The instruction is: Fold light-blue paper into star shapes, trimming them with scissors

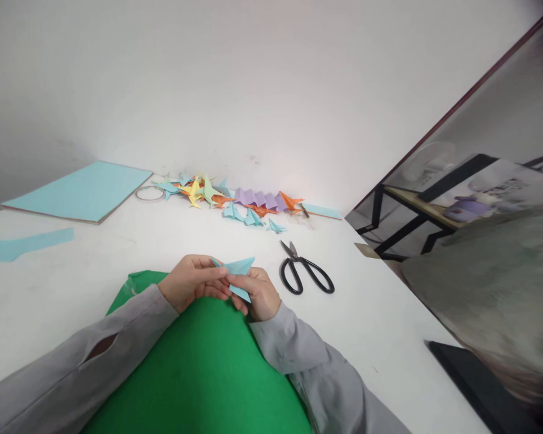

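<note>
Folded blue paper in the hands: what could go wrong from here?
The folded blue paper, pinched by the left hand and right hand, could crease or tear if they pull unevenly. The slightly open scissors lie near the right hand, so an outward sweep might knock them.

White wall (253,84) — purple object (464,209) by black-framed shelf (411,204).

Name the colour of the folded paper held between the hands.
Light blue; the folded paper shows best in the head view.
</note>
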{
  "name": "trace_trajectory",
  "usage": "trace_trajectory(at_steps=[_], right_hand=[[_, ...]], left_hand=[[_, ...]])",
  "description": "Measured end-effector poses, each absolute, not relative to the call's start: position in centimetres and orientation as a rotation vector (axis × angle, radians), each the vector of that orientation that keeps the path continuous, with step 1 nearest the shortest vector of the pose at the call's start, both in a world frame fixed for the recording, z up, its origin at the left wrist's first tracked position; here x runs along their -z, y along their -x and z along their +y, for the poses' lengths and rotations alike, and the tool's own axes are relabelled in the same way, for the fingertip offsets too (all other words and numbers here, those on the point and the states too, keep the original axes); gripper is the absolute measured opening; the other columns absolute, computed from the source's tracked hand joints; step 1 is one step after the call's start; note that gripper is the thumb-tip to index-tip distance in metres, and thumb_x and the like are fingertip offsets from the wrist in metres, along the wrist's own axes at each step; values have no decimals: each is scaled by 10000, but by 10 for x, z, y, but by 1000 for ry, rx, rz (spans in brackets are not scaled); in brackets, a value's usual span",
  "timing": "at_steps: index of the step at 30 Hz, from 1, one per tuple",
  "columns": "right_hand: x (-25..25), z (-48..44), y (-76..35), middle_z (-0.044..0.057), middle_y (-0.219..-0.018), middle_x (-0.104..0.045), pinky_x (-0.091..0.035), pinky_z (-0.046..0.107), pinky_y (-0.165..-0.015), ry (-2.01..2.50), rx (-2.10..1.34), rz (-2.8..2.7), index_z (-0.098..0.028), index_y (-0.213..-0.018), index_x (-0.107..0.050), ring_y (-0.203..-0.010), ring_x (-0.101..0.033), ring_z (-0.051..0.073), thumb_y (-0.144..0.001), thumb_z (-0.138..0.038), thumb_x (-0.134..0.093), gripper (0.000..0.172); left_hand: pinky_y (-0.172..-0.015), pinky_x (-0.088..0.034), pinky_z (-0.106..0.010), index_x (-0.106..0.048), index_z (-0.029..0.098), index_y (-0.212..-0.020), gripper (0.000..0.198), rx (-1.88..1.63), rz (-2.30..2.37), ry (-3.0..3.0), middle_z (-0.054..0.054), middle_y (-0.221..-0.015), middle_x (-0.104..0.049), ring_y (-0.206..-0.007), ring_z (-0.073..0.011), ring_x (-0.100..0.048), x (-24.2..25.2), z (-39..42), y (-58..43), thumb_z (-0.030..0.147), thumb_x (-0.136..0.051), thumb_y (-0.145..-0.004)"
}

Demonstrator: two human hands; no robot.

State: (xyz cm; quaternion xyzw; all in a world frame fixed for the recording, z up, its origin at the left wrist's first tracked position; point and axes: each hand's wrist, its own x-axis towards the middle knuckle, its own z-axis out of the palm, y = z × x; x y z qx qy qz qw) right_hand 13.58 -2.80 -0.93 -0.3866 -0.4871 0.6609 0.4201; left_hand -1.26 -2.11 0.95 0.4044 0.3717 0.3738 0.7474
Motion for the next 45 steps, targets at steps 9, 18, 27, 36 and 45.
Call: trace_trajectory(at_steps=[9,18,27,36,45], right_hand=[[10,-31,-134,-32,-347,-507,-273,167,-275,1014,-1543,-1300,-125,-548,-570,-246,-391,53,-693,-371,-601,288],[-1,-31,-134,-16,-369,-509,-340,175,-314,1038,-1503,-1476,-127,-469,-529,-286,-447,65,-662,-463,-630,401],[1,-35,-134,-34,-359,-522,-312,163,-264,1092,-1578,-1536,-121,-548,-571,-253,-432,68,-632,-369,-669,280],[1,-36,-126,-28,-389,-551,-376,176,-302,1127,-1526,-1270,-145,-513,-524,-290,-485,79,-569,-357,-694,277],[3,-35,-127,-37,-389,-548,-368,176,-302,1091,-1537,-1276,-154,-527,-513,-292,-481,79,-569,-317,-689,244]], left_hand=[[-460,-466,-210,-595,103,-555,266,-898,903,-1006,-32,-481,-615,-433,-111,-578,-14,-22,9,329,-733,-579],[-403,-429,-212,-568,121,-518,245,-976,971,-1090,2,-452,-581,-393,-100,-529,-13,-21,10,300,-727,-570],[-455,-412,-201,-641,131,-625,199,-966,992,-1271,14,-487,-603,-455,-104,-536,-10,-21,10,185,-769,-482],[-454,-444,-197,-607,128,-575,222,-1082,1015,-1008,22,-492,-601,-440,-85,-530,-8,-18,11,241,-774,-482],[-415,-401,-196,-560,130,-565,261,-1043,997,-1076,29,-465,-581,-394,-74,-493,-9,-17,11,232,-779,-464]])
